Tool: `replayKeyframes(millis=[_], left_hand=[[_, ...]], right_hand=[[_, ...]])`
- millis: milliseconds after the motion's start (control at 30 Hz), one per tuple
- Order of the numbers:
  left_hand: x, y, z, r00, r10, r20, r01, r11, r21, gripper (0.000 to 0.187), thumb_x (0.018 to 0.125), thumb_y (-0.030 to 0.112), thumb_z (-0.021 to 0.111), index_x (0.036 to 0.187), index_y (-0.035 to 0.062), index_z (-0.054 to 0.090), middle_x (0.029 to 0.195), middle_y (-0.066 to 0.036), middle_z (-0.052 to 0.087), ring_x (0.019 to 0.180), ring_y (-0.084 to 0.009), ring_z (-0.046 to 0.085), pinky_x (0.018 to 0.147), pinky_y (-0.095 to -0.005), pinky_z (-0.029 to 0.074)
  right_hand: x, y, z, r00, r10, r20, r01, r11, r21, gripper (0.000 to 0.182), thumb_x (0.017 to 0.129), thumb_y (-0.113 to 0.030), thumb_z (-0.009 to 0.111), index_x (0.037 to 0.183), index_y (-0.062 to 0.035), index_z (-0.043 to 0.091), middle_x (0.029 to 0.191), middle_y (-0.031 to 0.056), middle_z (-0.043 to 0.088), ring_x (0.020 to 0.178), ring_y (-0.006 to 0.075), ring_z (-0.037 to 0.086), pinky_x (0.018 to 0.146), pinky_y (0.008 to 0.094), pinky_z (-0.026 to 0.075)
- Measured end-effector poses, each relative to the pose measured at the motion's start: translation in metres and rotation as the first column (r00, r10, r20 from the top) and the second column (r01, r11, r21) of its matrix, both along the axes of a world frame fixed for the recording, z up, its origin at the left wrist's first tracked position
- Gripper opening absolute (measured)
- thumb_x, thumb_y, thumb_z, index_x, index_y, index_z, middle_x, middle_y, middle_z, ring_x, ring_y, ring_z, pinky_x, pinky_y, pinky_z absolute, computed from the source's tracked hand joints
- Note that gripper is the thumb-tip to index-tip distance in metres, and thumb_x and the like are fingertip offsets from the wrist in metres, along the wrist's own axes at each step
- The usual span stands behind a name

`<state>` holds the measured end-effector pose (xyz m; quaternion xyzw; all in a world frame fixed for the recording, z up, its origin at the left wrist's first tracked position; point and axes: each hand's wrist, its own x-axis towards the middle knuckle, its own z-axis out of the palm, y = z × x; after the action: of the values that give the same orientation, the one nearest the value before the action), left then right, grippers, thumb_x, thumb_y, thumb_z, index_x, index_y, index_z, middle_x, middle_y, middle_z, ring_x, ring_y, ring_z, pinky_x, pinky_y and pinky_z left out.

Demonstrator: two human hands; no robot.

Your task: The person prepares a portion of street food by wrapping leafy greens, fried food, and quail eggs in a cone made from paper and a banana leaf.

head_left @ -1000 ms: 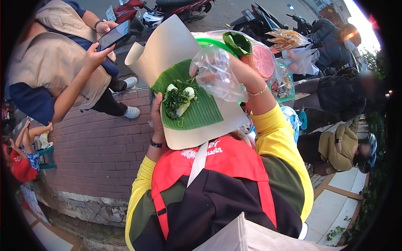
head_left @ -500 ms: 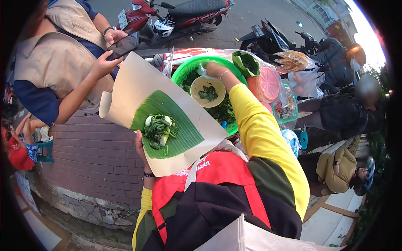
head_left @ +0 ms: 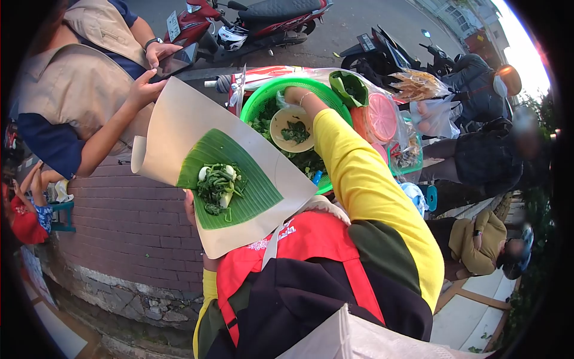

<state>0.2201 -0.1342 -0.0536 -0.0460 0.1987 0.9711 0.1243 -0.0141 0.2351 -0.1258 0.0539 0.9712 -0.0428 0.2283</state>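
Observation:
My left hand (head_left: 189, 205) shows only as a sliver under a sheet of tan paper (head_left: 179, 119), which it holds up. A banana leaf (head_left: 254, 191) lies on the paper, with green vegetables and white pieces (head_left: 216, 184) piled on it. My right hand (head_left: 296, 94), in a yellow sleeve and a thin plastic glove, reaches into a green basket (head_left: 263, 97) of leafy greens. It hovers over the far rim of a tan bowl (head_left: 293, 128) holding more greens. Its fingers are hidden.
A person in a beige vest (head_left: 78, 78) stands at the left, tapping a phone (head_left: 174, 61). Behind the basket are a pink lid (head_left: 381, 116), a folded leaf cone (head_left: 350, 87) and bagged snacks (head_left: 418, 87). Motorbikes (head_left: 263, 18) are parked on the road. People sit at the right.
My right hand left the leaf and went out into the green basket over the bowl. The paper with the leaf dropped lower and shifted left.

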Motion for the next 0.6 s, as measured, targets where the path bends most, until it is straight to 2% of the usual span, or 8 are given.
replayKeyframes(millis=[67,100,200,233,333,400,500,600], left_hand=[[-0.001,-0.001,-0.001,1.000,0.003,-0.003,-0.003,1.000,0.006,0.049,0.095,0.038,0.042,0.129,0.0029,0.044,0.126,-0.015,0.052,0.105,-0.0251,0.059,0.090,-0.0398,0.050],[0.000,0.000,-0.002,1.000,0.005,-0.006,-0.005,1.000,0.008,0.049,0.095,0.038,0.042,0.129,0.0030,0.044,0.126,-0.015,0.052,0.105,-0.0251,0.059,0.090,-0.0398,0.050],[0.000,0.001,-0.001,1.000,0.003,-0.003,-0.003,1.000,0.019,0.049,0.095,0.038,0.042,0.129,0.0031,0.044,0.126,-0.015,0.052,0.106,-0.0251,0.058,0.090,-0.0399,0.050],[0.001,0.000,0.000,1.000,-0.004,-0.003,0.004,1.000,0.021,0.049,0.095,0.038,0.042,0.129,0.0031,0.044,0.126,-0.015,0.052,0.106,-0.0252,0.058,0.090,-0.0399,0.049],[0.000,0.001,0.002,1.000,-0.029,-0.011,0.030,0.999,0.031,0.049,0.095,0.038,0.042,0.129,0.0033,0.044,0.126,-0.015,0.052,0.106,-0.0252,0.058,0.090,-0.0399,0.049],[0.000,0.001,0.004,0.999,-0.048,-0.021,0.049,0.998,0.034,0.049,0.095,0.038,0.042,0.129,0.0033,0.044,0.126,-0.015,0.052,0.106,-0.0252,0.058,0.090,-0.0400,0.049],[0.000,0.002,0.005,0.997,-0.071,-0.032,0.073,0.996,0.050,0.049,0.095,0.039,0.042,0.129,0.0034,0.044,0.126,-0.015,0.052,0.106,-0.0253,0.058,0.090,-0.0400,0.049],[-0.001,0.002,0.008,0.994,-0.104,-0.033,0.106,0.992,0.069,0.049,0.095,0.039,0.042,0.129,0.0036,0.044,0.127,-0.015,0.051,0.106,-0.0253,0.058,0.090,-0.0401,0.049]], right_hand=[[0.006,0.013,0.011,0.999,-0.016,-0.036,0.010,0.987,-0.158,0.027,0.072,-0.016,0.064,0.095,-0.0027,0.069,0.099,0.0193,0.066,0.086,0.0308,0.064,0.073,0.0389,0.049],[-0.008,0.033,-0.026,0.990,-0.080,-0.118,0.050,0.970,-0.239,0.028,0.071,-0.016,0.066,0.095,-0.0026,0.069,0.097,0.0183,0.067,0.085,0.0287,0.064,0.072,0.0380,0.049],[-0.020,0.036,-0.040,0.997,0.057,-0.053,-0.059,0.998,-0.036,0.031,0.067,-0.017,0.069,0.094,-0.0035,0.069,0.094,0.0178,0.067,0.083,0.0272,0.064,0.072,0.0377,0.049],[-0.003,0.014,-0.011,0.999,-0.013,-0.034,0.013,1.000,-0.025,0.032,0.064,-0.015,0.068,0.094,-0.0036,0.070,0.094,0.0183,0.067,0.082,0.0275,0.064,0.072,0.0380,0.049],[-0.008,0.008,-0.005,0.995,-0.030,0.100,0.035,0.998,-0.045,0.031,0.065,-0.022,0.072,0.091,-0.0056,0.072,0.102,0.0173,0.067,0.087,0.0281,0.064,0.078,0.0401,0.050],[0.002,0.023,0.004,1.000,0.011,0.012,-0.010,0.996,-0.090,0.032,0.069,-0.023,0.071,0.094,-0.0045,0.070,0.102,0.0190,0.066,0.086,0.0279,0.064,0.077,0.0410,0.049],[0.025,0.034,0.032,0.944,-0.204,-0.258,0.080,0.904,-0.420,0.028,0.080,-0.023,0.064,0.095,0.0001,0.067,0.093,0.0169,0.067,0.083,0.0251,0.063,0.073,0.0399,0.049],[0.024,0.068,0.030,0.920,-0.379,-0.100,0.133,0.543,-0.829,0.014,0.083,-0.012,0.063,0.089,0.0004,0.066,0.082,0.0097,0.066,0.071,0.0164,0.062,0.061,0.0332,0.051]])
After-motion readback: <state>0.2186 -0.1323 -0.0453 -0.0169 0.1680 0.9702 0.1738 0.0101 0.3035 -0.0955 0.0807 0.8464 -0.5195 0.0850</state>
